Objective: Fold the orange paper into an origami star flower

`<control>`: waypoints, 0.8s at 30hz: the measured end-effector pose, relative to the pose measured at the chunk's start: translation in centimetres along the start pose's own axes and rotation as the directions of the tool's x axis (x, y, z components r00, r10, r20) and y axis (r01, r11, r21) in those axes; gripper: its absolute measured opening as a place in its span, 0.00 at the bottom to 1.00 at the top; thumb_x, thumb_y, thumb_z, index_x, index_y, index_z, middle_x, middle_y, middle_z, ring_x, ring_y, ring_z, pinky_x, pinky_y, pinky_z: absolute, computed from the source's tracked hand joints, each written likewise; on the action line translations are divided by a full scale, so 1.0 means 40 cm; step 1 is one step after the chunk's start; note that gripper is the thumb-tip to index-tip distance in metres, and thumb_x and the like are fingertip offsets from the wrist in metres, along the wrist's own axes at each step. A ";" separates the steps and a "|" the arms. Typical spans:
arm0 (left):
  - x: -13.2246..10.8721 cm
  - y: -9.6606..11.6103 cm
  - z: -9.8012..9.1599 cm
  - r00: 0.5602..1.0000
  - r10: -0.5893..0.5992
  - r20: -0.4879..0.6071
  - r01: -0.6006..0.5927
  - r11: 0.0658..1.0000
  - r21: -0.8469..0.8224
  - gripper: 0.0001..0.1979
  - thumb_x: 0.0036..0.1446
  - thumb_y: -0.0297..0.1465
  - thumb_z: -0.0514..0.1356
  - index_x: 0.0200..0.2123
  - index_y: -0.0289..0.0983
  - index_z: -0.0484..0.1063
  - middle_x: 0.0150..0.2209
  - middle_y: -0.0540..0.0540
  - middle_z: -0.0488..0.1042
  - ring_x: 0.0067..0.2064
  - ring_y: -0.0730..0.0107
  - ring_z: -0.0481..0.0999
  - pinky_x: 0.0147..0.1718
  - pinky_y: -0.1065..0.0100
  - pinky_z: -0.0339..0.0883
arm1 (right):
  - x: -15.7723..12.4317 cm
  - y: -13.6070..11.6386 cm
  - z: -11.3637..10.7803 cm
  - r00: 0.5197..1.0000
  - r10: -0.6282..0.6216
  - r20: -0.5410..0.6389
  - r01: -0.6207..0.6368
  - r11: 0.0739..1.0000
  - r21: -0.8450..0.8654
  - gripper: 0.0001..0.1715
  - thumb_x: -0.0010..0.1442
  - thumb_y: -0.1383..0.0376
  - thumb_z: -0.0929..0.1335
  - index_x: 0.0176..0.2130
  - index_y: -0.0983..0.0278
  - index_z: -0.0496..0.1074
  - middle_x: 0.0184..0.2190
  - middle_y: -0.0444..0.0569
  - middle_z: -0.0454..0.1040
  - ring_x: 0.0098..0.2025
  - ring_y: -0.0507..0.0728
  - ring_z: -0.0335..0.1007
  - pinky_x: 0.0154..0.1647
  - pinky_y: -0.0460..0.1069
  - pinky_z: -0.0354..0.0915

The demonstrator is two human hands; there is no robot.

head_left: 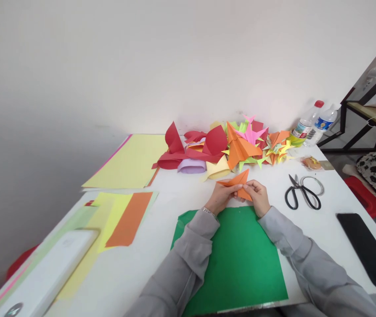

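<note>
An orange folded paper [242,178] with pointed ends is held up between my two hands, above the far edge of a green sheet [237,255]. My left hand [223,196] grips its left side, thumb lying across the front. On the right side, my right hand [256,196] pinches the lower part of the paper between thumb and fingers. Some of the fingertips are hidden behind the fold. Just beyond my hands lies a heap of folded paper pieces, among them an orange paper plane [240,149] and a pink pointed shape [250,133].
Black-handled scissors [302,193] and a black phone [368,248] lie to the right. Two plastic bottles [320,125] stand at the back right. Red curled paper [212,145] lies by the wall. Yellow sheets [126,160], an orange strip [130,220] and a white device [52,273] are left.
</note>
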State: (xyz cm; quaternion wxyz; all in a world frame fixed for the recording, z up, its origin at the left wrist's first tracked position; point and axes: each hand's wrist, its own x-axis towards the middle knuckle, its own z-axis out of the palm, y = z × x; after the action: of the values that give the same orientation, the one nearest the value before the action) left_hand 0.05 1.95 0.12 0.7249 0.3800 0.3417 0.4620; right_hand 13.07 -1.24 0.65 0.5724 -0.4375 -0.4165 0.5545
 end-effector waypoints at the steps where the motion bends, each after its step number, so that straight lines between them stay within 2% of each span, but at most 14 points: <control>1: 0.000 0.001 0.001 1.000 0.002 0.000 -0.002 1.000 -0.012 0.14 0.39 0.33 0.70 0.18 0.31 0.68 0.14 0.51 0.67 0.17 0.79 0.65 0.18 0.74 0.58 | 0.002 0.000 -0.002 1.000 -0.002 -0.002 0.002 1.000 0.002 0.17 0.46 0.54 0.72 0.25 0.62 0.66 0.16 0.42 0.74 0.16 0.53 0.68 0.18 0.48 0.66; 6: 0.004 0.005 -0.005 0.999 -0.031 0.014 0.032 0.996 -0.087 0.14 0.45 0.36 0.67 0.23 0.30 0.71 0.16 0.49 0.69 0.19 0.77 0.68 0.20 0.73 0.61 | 0.009 0.004 -0.011 0.999 -0.034 -0.025 0.033 0.999 -0.016 0.17 0.46 0.54 0.72 0.26 0.62 0.66 0.14 0.41 0.73 0.15 0.52 0.67 0.18 0.47 0.65; 13: 0.002 0.003 -0.011 1.000 0.021 0.010 -0.021 0.999 -0.032 0.12 0.36 0.27 0.71 0.22 0.30 0.71 0.17 0.51 0.69 0.19 0.78 0.67 0.20 0.73 0.59 | 0.012 0.011 -0.017 0.999 -0.040 -0.008 0.040 0.999 -0.009 0.16 0.47 0.55 0.72 0.27 0.62 0.66 0.15 0.41 0.73 0.16 0.53 0.67 0.19 0.48 0.65; 20: 0.005 0.003 -0.018 0.998 0.067 -0.021 -0.066 0.996 0.054 0.14 0.33 0.28 0.71 0.17 0.32 0.67 0.10 0.54 0.63 0.14 0.79 0.60 0.16 0.73 0.52 | 0.021 0.018 -0.019 0.998 0.031 0.051 -0.029 0.998 -0.052 0.20 0.44 0.53 0.74 0.22 0.62 0.64 0.17 0.40 0.71 0.19 0.51 0.66 0.22 0.47 0.65; 24: 0.006 0.002 -0.015 0.999 0.052 -0.010 -0.051 0.997 0.060 0.14 0.34 0.30 0.71 0.20 0.32 0.69 0.12 0.54 0.65 0.15 0.79 0.63 0.17 0.73 0.54 | 0.023 0.021 -0.025 1.000 0.020 0.019 -0.019 0.998 -0.062 0.20 0.44 0.53 0.74 0.21 0.63 0.64 0.16 0.39 0.70 0.19 0.51 0.65 0.22 0.47 0.63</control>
State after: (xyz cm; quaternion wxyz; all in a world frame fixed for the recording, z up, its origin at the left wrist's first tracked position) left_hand -0.41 2.32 -0.13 0.6990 0.4075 0.3498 0.4722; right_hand 13.82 -0.34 -0.44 0.5491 -0.4536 -0.4345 0.5513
